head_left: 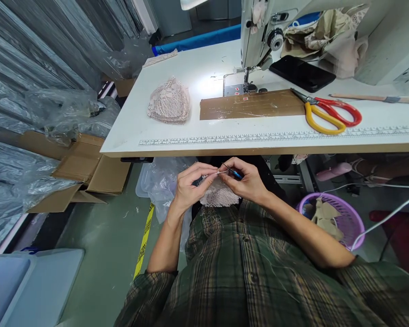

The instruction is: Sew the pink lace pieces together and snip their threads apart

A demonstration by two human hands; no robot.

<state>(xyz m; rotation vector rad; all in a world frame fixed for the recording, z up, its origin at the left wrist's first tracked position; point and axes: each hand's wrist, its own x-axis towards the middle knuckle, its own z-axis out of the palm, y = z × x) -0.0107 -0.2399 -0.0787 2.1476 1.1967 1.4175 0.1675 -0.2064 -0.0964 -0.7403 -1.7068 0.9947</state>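
My left hand (192,184) pinches the edge of a pale pink lace piece (220,194) in front of my lap, just below the table edge. My right hand (245,179) is closed at the same edge, close to the left fingertips, and holds a small blue-handled tool (236,174) with a dark thin tip. The lace hangs down between both hands. On the table, a folded lace piece (169,101) lies at the left. Red and yellow scissors (330,113) rest at the right, partly over a brown taped strip (252,105).
A sewing machine (255,36) stands at the back of the white table (122,136). A black phone (301,72) and a pencil (368,97) lie at the right. Below are a purple basket (352,222), a cardboard box (109,175) and a clear plastic bag (165,181).
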